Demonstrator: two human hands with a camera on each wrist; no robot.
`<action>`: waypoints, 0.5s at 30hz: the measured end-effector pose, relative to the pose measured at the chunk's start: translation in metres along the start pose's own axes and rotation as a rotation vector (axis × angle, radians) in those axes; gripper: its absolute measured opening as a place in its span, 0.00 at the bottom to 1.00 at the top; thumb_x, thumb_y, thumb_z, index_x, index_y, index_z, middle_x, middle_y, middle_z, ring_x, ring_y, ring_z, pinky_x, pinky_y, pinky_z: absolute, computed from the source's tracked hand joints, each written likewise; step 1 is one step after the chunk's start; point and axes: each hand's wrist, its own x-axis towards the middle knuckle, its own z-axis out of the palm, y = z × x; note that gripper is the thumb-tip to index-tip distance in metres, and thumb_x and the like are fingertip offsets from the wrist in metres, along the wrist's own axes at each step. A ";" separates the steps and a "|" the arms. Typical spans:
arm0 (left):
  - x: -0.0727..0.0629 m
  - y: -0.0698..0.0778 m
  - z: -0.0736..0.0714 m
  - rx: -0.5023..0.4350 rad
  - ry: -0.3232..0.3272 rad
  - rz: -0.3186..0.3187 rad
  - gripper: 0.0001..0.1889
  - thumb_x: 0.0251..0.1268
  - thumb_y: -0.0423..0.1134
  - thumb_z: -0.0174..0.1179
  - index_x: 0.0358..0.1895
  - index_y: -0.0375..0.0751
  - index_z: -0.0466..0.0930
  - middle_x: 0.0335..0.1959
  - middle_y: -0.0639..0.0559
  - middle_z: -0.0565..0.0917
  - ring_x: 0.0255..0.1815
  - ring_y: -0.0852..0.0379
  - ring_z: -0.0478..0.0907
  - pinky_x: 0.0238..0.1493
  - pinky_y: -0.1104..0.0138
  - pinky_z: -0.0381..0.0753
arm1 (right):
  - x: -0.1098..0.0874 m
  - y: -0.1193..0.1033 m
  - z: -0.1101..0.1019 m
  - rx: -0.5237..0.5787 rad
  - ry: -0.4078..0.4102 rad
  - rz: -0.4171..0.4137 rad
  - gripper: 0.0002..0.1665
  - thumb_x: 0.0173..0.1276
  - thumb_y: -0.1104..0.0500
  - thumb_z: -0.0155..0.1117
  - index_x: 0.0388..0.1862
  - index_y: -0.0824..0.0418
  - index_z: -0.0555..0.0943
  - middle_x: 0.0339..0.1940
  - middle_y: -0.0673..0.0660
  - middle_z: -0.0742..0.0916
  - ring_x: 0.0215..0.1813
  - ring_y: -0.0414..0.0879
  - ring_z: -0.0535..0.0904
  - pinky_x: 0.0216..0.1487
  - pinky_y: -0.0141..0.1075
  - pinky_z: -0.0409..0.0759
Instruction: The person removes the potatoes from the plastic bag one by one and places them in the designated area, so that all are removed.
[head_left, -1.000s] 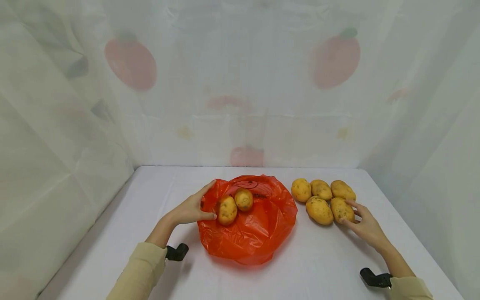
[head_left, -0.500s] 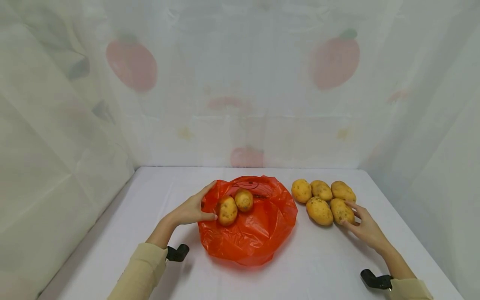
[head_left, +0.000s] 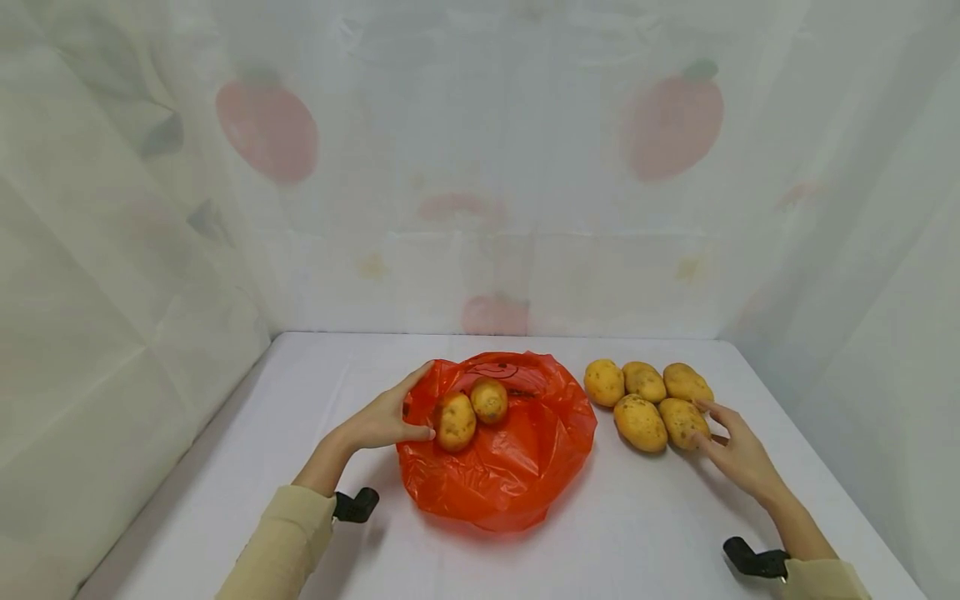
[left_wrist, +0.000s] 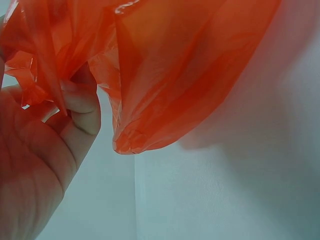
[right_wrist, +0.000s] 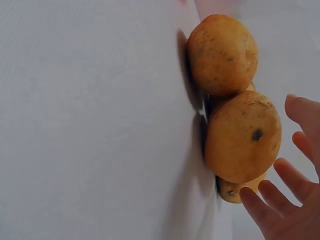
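A red plastic bag (head_left: 517,475) stands on the table with its mouth spread wide, and two potatoes (head_left: 455,422) lie inside it. My left hand (head_left: 378,419) holds the bag's left rim; the left wrist view has its fingers curled into the thin plastic (left_wrist: 165,75). On the right sits a cluster of several loose potatoes (head_left: 640,423). My right hand (head_left: 742,458) is beside the cluster's front right potato (head_left: 681,423), its fingers spread and loosely bent. From the right wrist, the fingers (right_wrist: 287,182) appear around the potato (right_wrist: 242,137) without closing on it.
A white table (head_left: 600,533) carries everything. Pale curtains with faded fruit prints (head_left: 480,250) rise behind it and at both sides. A black wrist camera mount (head_left: 356,505) juts out under the left forearm, and another (head_left: 753,558) under the right.
My right hand has drawn back slightly to the right, with its thumb and fingers loosened from the front right potato. My left hand and the bag have stayed put.
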 end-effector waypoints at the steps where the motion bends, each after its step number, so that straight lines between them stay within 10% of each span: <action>1: 0.000 0.000 0.000 0.000 0.000 0.001 0.52 0.48 0.43 0.69 0.71 0.71 0.41 0.70 0.54 0.58 0.65 0.49 0.64 0.58 0.52 0.71 | 0.001 0.000 0.000 -0.012 0.021 -0.005 0.34 0.66 0.57 0.59 0.65 0.73 0.61 0.61 0.74 0.66 0.61 0.71 0.62 0.51 0.57 0.71; 10: -0.001 -0.002 0.000 0.011 0.001 0.014 0.52 0.49 0.42 0.69 0.72 0.70 0.41 0.71 0.51 0.56 0.66 0.47 0.62 0.59 0.50 0.70 | 0.024 0.066 0.020 -0.090 0.210 -0.078 0.28 0.65 0.46 0.58 0.64 0.48 0.68 0.58 0.55 0.75 0.56 0.44 0.71 0.44 0.13 0.69; 15: -0.001 -0.003 0.000 0.002 0.001 0.012 0.51 0.50 0.41 0.68 0.72 0.69 0.41 0.71 0.50 0.56 0.66 0.46 0.62 0.58 0.50 0.71 | 0.031 0.067 0.025 -0.038 0.245 -0.155 0.24 0.65 0.50 0.60 0.61 0.44 0.71 0.55 0.48 0.78 0.52 0.28 0.70 0.43 0.12 0.67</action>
